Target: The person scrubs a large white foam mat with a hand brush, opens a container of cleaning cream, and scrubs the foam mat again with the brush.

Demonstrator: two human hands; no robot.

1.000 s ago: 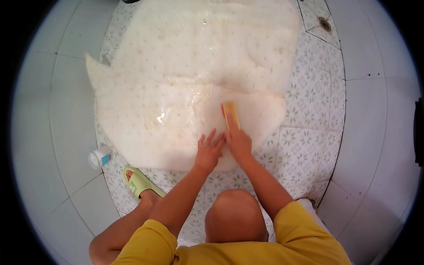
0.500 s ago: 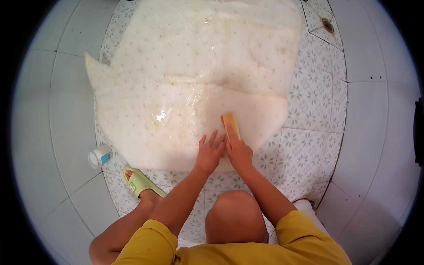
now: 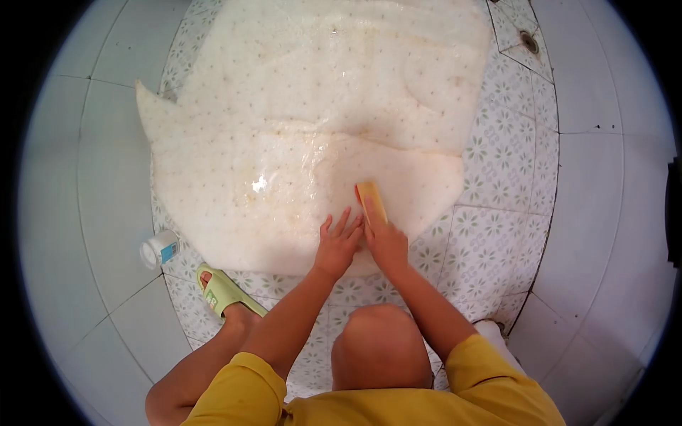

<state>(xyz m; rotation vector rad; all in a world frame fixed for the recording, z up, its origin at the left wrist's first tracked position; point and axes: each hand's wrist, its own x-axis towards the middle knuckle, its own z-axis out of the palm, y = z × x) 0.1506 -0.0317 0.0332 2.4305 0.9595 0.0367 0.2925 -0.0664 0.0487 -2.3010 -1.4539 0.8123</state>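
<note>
A large cream-coloured mat (image 3: pixel 234 153) with small dots lies spread over the floor, wet and shiny in places, with a crease across its middle. My right hand (image 3: pixel 386 245) is wrapped round a scrub brush (image 3: pixel 370 193) with a yellowish back and a bit of red along its left side. The brush rests on the near part of the mat, its bristles mostly hidden beneath it. Just left of it, my left hand (image 3: pixel 339 245) lies on the mat with fingers spread, holding nothing. Its fingertips are close to my right hand.
A clear plastic jar (image 3: pixel 160 248) with a blue label lies on its side at the left, by the wall. My foot in a green slipper (image 3: pixel 224 290) stands near the mat's lower left edge. A floor drain (image 3: pixel 528 42) is at the upper right. Tiled walls flank both sides.
Very little differs: the view has shifted slightly. Both hands and the brush stay in nearly the same place on the mat.
</note>
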